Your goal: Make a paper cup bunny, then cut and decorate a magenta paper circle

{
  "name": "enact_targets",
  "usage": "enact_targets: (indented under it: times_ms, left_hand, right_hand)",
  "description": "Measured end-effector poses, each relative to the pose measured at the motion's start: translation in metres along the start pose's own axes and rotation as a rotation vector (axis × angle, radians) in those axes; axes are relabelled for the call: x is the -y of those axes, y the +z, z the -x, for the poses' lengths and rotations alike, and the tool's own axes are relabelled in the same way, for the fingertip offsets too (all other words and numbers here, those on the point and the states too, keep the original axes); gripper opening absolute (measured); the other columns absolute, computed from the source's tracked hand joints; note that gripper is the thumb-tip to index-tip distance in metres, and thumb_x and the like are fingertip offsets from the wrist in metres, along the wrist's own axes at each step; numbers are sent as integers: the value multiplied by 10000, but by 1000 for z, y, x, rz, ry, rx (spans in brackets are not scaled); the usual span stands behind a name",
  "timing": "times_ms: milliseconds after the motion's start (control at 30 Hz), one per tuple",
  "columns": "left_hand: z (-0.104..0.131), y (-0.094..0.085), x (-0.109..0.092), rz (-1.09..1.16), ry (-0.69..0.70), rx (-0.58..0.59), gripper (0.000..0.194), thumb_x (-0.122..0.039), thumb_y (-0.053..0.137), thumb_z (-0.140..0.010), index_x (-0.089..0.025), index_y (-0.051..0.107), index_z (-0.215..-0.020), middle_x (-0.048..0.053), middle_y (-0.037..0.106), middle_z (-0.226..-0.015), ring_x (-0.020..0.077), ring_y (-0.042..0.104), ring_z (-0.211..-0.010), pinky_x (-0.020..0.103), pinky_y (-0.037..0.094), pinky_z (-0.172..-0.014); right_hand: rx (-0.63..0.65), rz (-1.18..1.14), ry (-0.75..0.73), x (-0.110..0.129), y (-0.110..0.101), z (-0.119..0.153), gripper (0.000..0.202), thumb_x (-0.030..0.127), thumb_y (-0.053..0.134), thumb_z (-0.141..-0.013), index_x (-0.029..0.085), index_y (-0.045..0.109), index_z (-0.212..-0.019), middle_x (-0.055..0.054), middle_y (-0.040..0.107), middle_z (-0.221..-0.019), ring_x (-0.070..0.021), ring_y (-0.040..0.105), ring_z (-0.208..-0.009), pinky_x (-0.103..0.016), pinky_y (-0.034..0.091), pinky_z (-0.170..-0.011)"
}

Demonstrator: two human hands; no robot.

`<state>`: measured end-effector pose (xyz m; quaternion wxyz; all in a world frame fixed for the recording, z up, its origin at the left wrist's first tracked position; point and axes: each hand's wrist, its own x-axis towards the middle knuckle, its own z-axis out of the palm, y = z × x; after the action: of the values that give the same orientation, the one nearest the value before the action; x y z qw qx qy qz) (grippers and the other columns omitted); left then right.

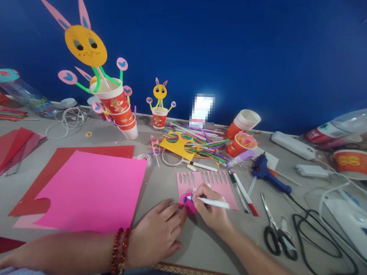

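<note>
A small round magenta piece of paper (pixel 192 209) lies at the lower edge of a light pink sheet (pixel 229 195) with leaf-shaped holes cut along its top. Flat on the table, my left hand (pixel 159 233) has its fingers spread and its fingertips at the left edge of the round piece. My right hand (pixel 209 212) grips a white marker (pixel 215 203), whose blue tip meets a dark blue mark on the round piece. Bright pink and red sheets (pixel 94 190) lie to the left of my left hand.
Scissors (pixel 278 237), a blue glue gun (pixel 268 174) and its looped cord are on the right. Pens lie beside the pink sheet. Behind are craft sticks, yellow scraps (pixel 179 145), stacked paper cups (pixel 242 121) and rabbit-faced cup figures (pixel 86 46).
</note>
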<state>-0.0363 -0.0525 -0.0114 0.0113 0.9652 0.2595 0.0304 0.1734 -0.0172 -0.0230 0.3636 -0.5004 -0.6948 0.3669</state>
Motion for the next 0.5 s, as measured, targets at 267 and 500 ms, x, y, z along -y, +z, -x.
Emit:
enact_targets:
  times_ms: [267, 500]
  left_hand:
    - [0, -1, 0, 1, -4, 11, 518, -497, 396, -977, -108, 598, -1254, 104, 526, -1400, 262, 410, -1263, 434, 214, -1101]
    - [0, 1, 0, 0, -6, 16, 558, -517, 401, -970, -95, 563, -1297, 107, 524, -1405, 261, 409, -1266, 431, 223, -1102]
  right_hand:
    - [-162, -273, 105, -1, 0, -4, 135, 179, 501, -786, 219, 487, -657, 42, 510, -561, -120, 480, -495, -230, 372, -485]
    - [-188, -258, 104, -4, -9, -5, 170, 157, 492, -747, 217, 476, -588, 49, 461, -534, -114, 425, -476, -233, 321, -464]
